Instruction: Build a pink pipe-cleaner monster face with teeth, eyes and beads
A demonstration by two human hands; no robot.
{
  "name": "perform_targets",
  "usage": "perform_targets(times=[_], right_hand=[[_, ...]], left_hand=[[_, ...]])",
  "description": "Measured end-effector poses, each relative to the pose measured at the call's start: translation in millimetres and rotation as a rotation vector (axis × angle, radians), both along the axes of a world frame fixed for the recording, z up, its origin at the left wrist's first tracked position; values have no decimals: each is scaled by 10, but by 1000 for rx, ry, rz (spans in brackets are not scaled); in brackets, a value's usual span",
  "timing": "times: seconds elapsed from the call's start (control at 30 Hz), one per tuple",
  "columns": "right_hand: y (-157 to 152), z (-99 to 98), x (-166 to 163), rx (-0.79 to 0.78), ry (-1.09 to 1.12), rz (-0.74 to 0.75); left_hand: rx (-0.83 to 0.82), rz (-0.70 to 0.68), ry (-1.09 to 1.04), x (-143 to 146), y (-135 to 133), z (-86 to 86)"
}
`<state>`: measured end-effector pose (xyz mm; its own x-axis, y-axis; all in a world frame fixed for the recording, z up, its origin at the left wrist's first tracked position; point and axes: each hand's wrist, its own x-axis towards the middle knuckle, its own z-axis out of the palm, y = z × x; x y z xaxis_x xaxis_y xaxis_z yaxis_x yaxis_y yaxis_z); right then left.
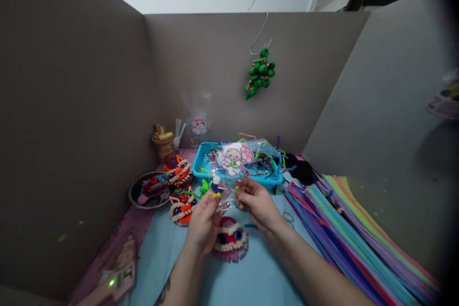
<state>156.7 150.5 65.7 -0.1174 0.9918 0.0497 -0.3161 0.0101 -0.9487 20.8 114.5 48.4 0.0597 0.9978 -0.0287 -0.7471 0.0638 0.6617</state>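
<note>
My left hand and my right hand are raised together over the blue table mat, both pinching a small clear plastic bag with tiny coloured beads inside. My left fingers grip the bag's left side, my right fingers its right edge. Directly below the hands lies a pink, white and red pipe-cleaner lion head. Left of my left hand sits an orange and white lion head.
A blue tray of pipe-cleaner scraps holds a cartoon-printed bag. A metal bowl, another lion head and a jar stand left. Rows of coloured pipe cleaners fill the right. Grey partitions enclose all; a green ornament hangs behind.
</note>
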Motion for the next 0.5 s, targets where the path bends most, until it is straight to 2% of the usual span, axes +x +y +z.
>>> perform_targets(times=[0.1,0.2,0.27,0.5], right_hand=[[8,-29,12,4,-31,-29],[19,-8,9,140,-122,-187],[31,27,5,227,-165,-223],[81,113,76,282,-346,-274]], left_hand=[[7,23,46,-27,16,-7],[17,135,98,-45,42,-14],[28,194,121,-50,57,-19],[11,211,229,-67,88,-62]])
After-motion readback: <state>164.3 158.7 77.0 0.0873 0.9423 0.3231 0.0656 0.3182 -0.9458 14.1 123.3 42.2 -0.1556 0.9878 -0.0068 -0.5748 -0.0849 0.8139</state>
